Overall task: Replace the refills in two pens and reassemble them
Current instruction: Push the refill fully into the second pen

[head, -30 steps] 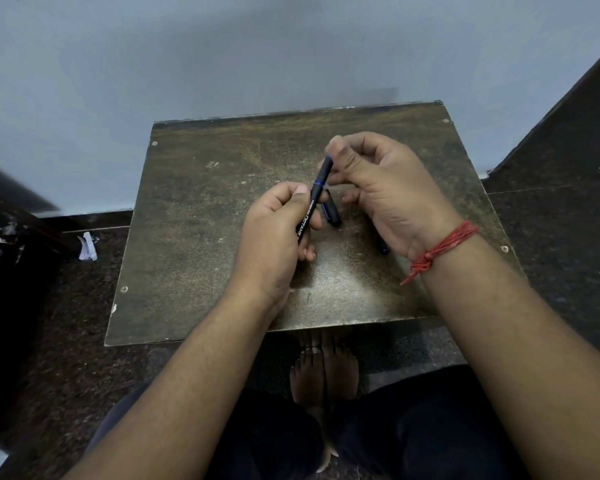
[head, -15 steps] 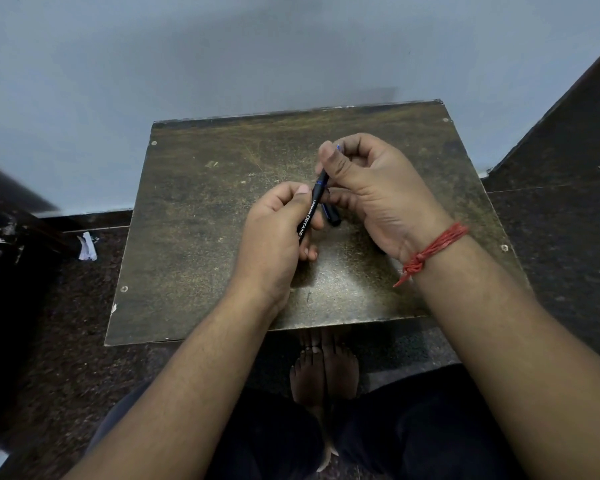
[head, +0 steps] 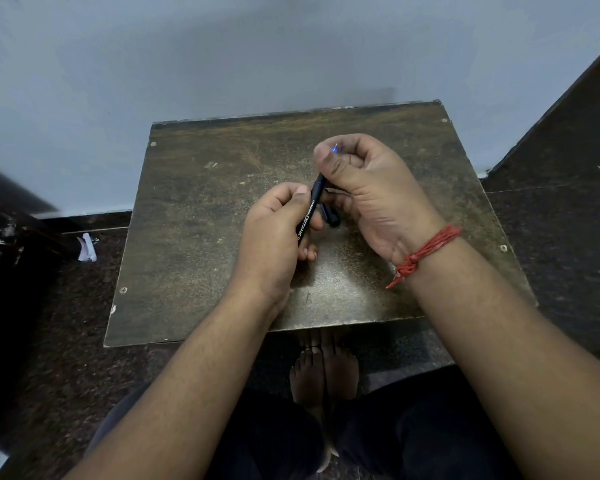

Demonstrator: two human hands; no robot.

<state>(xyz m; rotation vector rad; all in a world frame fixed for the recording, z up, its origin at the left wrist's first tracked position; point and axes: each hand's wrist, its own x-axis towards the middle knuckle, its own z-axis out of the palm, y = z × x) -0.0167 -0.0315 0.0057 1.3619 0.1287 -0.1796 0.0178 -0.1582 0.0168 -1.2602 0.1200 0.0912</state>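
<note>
I hold a black pen barrel [head: 309,211] with white lettering above the middle of a small worn table [head: 194,244]. My left hand [head: 274,237] grips its lower part between thumb and fingers. My right hand [head: 364,188] is closed around its upper end, and the blue pen tip [head: 335,148] pokes out past the thumb. Under my hands a second dark pen part [head: 330,217] lies on the table, mostly hidden by my fingers.
The table stands against a pale wall [head: 257,57]. The floor around it is dark, with a scrap of white paper [head: 86,247] at the left. My bare feet [head: 323,372] show under the table's front edge.
My right hand has slid down over the pen's upper end, so the blue section is now covered and only the tip shows. The left hand has held still.
</note>
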